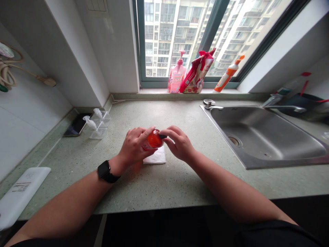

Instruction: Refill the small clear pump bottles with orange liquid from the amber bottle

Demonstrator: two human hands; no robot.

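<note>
Head view, hands at centre of frame. Left hand [133, 146] wrapped its grip around a small orange-red bottle [152, 140], held tilted just above a folded white tissue [155, 157] lying on the surface [164, 178]. Right hand [178, 143] pinched the bottle's dark cap [163, 136] between thumb and fingertips. A black watch [105, 171] sat on the left wrist.

Risks, as judged: the bottle was on its side with the cap end level, so a loosened cap could let liquid run onto fingers or past the tissue's edge onto the stone. A small, smooth bottle could also turn in the left grip if the cap was stiff. The cap itself looked small enough to slip and roll toward the sink [264, 137] at right of frame.

Surface: speckled green-grey stone, running to a window sill across the top of frame. On the sill stood a pink pump bottle [177, 77], a red-and-white pouch [196, 73] and an orange-capped tube [228, 74]. Left of centre sat two clear pump containers [99, 123] and a dark phone [76, 125] by the wall. A white device [22, 192] lay at lower left. Tower blocks showed through the glass.
</note>
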